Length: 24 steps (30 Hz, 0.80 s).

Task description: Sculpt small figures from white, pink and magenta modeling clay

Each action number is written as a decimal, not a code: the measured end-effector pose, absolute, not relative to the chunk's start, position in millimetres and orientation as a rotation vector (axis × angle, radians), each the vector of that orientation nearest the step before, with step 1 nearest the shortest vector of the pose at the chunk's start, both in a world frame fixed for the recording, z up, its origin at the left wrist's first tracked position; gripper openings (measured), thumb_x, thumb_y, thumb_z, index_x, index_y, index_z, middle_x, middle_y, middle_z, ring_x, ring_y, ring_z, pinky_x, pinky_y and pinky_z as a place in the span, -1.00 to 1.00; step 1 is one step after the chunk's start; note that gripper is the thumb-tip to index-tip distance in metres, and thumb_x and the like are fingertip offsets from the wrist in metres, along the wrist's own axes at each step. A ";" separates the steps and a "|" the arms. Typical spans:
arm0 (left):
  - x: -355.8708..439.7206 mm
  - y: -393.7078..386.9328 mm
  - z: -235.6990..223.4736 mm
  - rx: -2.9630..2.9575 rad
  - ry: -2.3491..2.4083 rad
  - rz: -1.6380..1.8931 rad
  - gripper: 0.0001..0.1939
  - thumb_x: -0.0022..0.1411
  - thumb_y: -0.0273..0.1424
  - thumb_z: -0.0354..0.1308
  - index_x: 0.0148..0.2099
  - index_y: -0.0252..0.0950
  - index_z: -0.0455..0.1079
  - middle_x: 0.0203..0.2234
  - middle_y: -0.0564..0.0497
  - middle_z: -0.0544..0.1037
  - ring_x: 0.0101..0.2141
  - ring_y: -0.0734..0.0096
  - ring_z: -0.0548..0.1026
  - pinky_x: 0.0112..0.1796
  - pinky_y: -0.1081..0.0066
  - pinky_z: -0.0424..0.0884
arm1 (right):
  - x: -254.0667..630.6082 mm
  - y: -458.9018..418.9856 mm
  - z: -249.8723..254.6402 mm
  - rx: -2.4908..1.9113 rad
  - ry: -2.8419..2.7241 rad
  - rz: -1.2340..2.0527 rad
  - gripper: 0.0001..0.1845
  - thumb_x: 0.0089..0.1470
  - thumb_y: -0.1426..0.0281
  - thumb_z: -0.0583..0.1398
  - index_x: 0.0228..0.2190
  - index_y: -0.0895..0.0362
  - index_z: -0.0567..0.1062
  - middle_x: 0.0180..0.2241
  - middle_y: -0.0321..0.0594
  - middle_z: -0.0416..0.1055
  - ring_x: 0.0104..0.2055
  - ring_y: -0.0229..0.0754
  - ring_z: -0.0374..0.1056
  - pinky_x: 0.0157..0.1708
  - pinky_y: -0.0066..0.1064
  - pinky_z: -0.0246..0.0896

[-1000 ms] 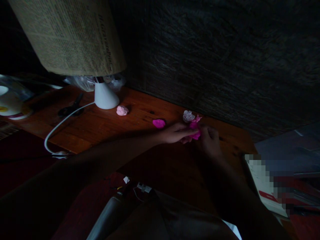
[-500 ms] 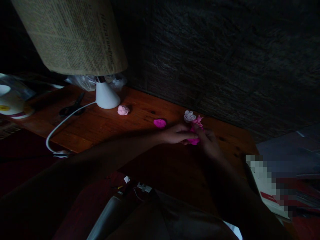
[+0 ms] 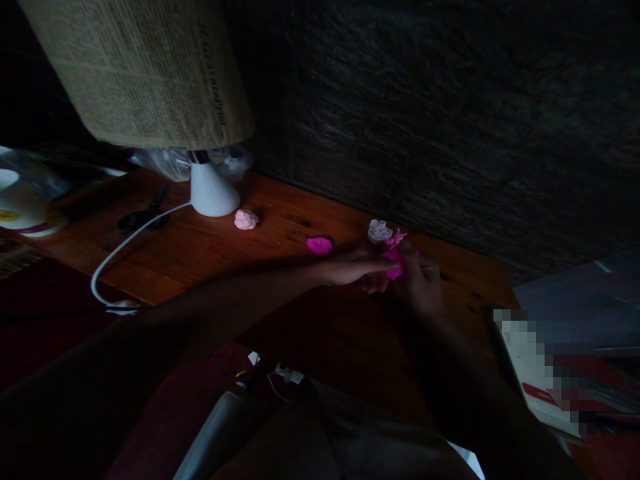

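Note:
Both hands meet over the table around a bright magenta piece of modelling clay [image 3: 394, 265]. My left hand [image 3: 353, 267] grips it from the left, thumb and fingers closed on it. From the right, my right hand [image 3: 424, 277] also closes on the clay, its fingers bent. Just behind the hands sit a pale, petalled clay flower [image 3: 380, 231] and a pink frilly clay piece [image 3: 396, 238]. A flat magenta lump [image 3: 319, 245] lies on the wood left of my hands. Farther left is a light pink ball of clay [image 3: 246, 219].
A lamp with a white base [image 3: 213, 193] and newsprint shade [image 3: 150, 73] stands at the left, its white cable [image 3: 113, 247] drooping off the wooden table [image 3: 280, 200]. Black scissors [image 3: 145, 217] and a paper cup [image 3: 25, 207] lie beyond. A dark wall [image 3: 425, 120] rises behind.
The magenta clay between my hands has turned and shifted slightly up and right. My right fingers have moved over it, and more of my left fingers show underneath.

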<state>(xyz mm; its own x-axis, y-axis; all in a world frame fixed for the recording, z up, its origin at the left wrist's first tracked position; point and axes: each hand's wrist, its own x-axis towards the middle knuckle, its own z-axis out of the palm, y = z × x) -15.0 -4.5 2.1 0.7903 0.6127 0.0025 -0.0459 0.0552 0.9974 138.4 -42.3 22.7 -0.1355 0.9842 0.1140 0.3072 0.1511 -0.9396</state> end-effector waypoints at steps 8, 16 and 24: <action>-16.0 -5.5 4.6 1.560 0.579 0.686 -0.55 0.40 -0.28 -0.08 -0.55 -0.32 0.23 -0.72 0.14 0.24 -0.64 0.61 0.19 -0.53 0.51 0.14 | 149.3 -32.8 6.3 -1.361 -1.553 0.982 -0.32 0.13 -0.22 0.05 -0.67 0.07 0.36 -0.69 -0.34 0.23 -0.64 -0.29 0.10 -0.59 -0.37 -0.03; -16.9 -8.6 7.4 1.623 0.593 0.635 -0.52 0.42 -0.32 -0.13 -0.55 -0.33 0.28 -0.74 0.12 0.28 -0.67 0.60 0.22 -0.56 0.49 0.12 | 151.7 -31.9 6.0 -1.330 -1.662 0.980 -0.37 0.16 -0.11 0.11 -0.71 0.06 0.31 -0.70 -0.31 0.24 -0.63 -0.27 0.10 -0.57 -0.35 -0.05; -14.1 -4.4 0.6 1.536 0.590 0.725 -0.53 0.38 -0.18 0.02 -0.53 -0.33 0.27 -0.68 0.13 0.30 -0.62 0.61 0.24 -0.50 0.47 0.14 | 144.4 -33.0 8.4 -1.340 -1.600 0.896 -0.29 0.12 -0.25 0.02 -0.70 0.06 0.29 -0.70 -0.32 0.19 -0.64 -0.28 0.07 -0.60 -0.36 -0.08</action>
<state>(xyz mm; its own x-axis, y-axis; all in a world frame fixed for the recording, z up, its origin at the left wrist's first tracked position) -14.1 -4.4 0.6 0.6691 0.7361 0.1026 -0.0493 -0.0938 0.9944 144.4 -33.0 8.4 -0.0721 0.9852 0.1557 0.3819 0.1715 -0.9082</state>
